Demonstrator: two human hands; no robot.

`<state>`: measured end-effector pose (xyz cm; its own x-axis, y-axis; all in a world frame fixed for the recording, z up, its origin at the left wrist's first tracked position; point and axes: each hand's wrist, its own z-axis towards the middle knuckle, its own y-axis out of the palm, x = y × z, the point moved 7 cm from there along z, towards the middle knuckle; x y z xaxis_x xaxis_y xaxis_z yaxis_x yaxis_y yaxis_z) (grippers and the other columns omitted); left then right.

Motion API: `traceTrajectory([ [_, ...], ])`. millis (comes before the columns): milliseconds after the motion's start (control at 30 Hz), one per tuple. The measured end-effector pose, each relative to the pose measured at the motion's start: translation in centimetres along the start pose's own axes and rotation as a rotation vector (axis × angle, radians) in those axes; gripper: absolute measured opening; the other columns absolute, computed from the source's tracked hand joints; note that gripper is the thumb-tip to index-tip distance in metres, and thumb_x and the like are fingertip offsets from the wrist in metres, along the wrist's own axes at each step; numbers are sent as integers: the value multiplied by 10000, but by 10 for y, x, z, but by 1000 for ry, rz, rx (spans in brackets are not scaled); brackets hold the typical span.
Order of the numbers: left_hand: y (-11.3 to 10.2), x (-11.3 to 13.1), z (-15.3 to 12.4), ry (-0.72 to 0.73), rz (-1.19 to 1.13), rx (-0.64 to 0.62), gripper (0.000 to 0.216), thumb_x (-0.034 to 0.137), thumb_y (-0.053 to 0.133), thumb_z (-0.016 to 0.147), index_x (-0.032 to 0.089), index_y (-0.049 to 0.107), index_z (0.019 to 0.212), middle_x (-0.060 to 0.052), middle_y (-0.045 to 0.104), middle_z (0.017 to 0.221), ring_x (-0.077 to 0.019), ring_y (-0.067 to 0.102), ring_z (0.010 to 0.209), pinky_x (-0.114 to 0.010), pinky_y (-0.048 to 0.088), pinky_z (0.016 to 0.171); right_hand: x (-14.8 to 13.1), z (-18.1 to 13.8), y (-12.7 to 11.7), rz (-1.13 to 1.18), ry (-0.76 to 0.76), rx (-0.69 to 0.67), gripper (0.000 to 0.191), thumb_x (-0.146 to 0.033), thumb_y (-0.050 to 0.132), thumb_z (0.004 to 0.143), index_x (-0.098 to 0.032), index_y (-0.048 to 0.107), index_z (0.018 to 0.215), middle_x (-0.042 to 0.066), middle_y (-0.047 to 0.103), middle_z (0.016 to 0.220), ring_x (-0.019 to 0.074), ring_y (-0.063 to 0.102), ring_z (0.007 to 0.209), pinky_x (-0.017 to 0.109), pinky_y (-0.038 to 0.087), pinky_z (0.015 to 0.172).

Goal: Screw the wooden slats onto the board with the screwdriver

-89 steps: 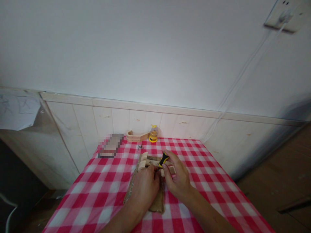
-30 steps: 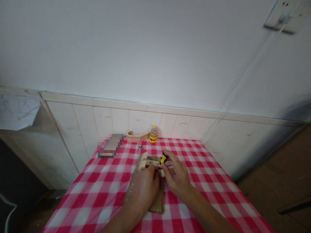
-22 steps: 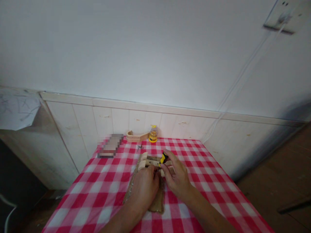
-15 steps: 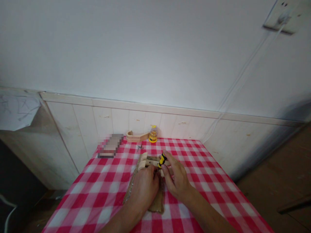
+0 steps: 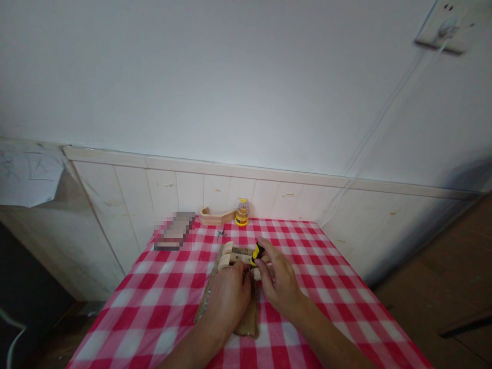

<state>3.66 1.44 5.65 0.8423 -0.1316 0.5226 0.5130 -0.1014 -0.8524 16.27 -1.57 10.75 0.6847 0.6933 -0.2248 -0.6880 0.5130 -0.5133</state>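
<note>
In the middle of the table my right hand (image 5: 280, 279) grips a small yellow-and-black screwdriver (image 5: 257, 253) by its handle, tilted with its top away to the right. The tip is hidden near my left fingers. My left hand (image 5: 231, 289) is closed at a pale wooden piece with rounded blocks (image 5: 226, 257); whether it pinches a screw or the wood is hidden. Under the wood and both hands lies a brown cardboard piece (image 5: 246, 326), its left edge shiny as if taped.
A red-and-white checked cloth (image 5: 323, 328) covers the table. Toward the wall stand a curved wooden part (image 5: 215, 218) and a yellow-capped clear bit container (image 5: 242, 212). Small dark screws (image 5: 221, 234) lie nearer. A blurred-out flat object (image 5: 176, 231) rests at the back left.
The screwdriver handle has turned and tilted slightly in my right hand, whose fingers have shifted a little. My left hand, the wood and the cardboard stay in place.
</note>
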Motion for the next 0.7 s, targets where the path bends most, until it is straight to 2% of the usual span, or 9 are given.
traceTrajectory([
  [267,-1,0,-1,10,-6,12,230,263,504,1028,227,723,970,-47,779,936,-209,718,846,-299,375,651,1,0,0,5,-12,18,511,-170,498,1042,-244,425,1543,127,749,1210,251,759,983,399,673,837],
  [533,0,1,0,15,-6,15,216,242,509,1021,215,711,950,-53,775,935,-206,710,835,-300,366,644,5,-1,2,21,-2,21,541,-179,550,1032,-266,423,1550,128,736,1255,267,756,1016,421,673,852],
  [700,0,0,1,16,-6,17,215,249,506,1023,208,698,934,-59,772,907,-209,703,813,-301,349,633,2,0,1,19,-22,26,584,-169,558,1028,-268,394,1580,118,756,1177,245,760,904,392,675,781],
])
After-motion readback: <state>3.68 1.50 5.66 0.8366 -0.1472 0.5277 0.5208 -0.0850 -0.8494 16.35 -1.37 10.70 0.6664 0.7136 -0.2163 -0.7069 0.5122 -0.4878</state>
